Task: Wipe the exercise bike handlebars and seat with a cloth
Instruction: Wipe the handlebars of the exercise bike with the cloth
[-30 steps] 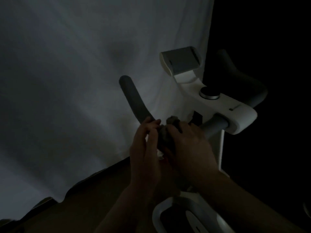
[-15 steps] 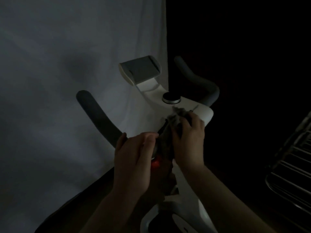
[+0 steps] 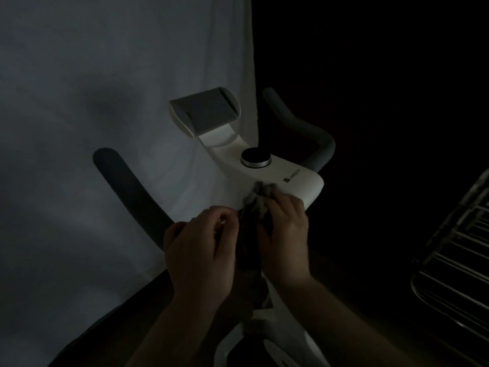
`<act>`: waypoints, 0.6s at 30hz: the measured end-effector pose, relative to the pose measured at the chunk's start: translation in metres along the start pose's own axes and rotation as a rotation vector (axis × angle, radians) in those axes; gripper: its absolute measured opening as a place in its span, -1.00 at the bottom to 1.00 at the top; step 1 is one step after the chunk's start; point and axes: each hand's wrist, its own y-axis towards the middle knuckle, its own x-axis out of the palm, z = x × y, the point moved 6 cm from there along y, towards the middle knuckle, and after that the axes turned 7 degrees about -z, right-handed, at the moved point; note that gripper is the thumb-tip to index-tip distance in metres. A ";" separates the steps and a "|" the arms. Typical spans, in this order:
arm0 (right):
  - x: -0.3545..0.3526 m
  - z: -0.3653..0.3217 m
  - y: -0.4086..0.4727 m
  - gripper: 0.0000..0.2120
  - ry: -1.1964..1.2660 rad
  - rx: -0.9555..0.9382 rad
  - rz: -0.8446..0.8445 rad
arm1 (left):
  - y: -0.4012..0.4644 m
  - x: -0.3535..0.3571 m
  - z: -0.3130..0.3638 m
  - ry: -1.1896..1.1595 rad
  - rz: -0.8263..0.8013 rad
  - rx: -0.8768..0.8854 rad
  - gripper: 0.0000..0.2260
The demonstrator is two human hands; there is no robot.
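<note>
**A:** Cloth [image 3: 255, 207] is bunched up right between both hands, pressed against the near edge of the white console [image 3: 296, 181]. The right hand [image 3: 287, 229] has its grip curled closed around the wad, and the left hand [image 3: 201, 250] pinches the hanging part just beside it.

**B:** Why two hands though?

**A:** My guess is the left one keeps the loose tail from flopping, so the right can rub. It's super dark, hard to tell more.

**B:** And the handlebars?

**A:** The left handlebar [image 3: 127, 186] runs up and away from the left grip, and the right handlebar [image 3: 307, 133] sits beyond the right grip, past the knob [image 3: 256, 157]. The seat isn't in view.
</note>
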 end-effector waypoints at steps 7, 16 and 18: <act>-0.004 -0.010 0.007 -0.67 -0.046 -0.186 -0.028 | -0.001 -0.004 -0.004 -0.136 0.074 0.005 -0.77; 0.004 -0.015 0.015 -0.67 -0.086 -0.269 -0.175 | 0.000 -0.006 -0.011 -0.148 0.166 -0.076 -0.71; 0.013 -0.025 0.002 -0.67 0.019 -0.219 -0.194 | -0.001 -0.005 -0.011 -0.133 0.173 -0.082 -0.72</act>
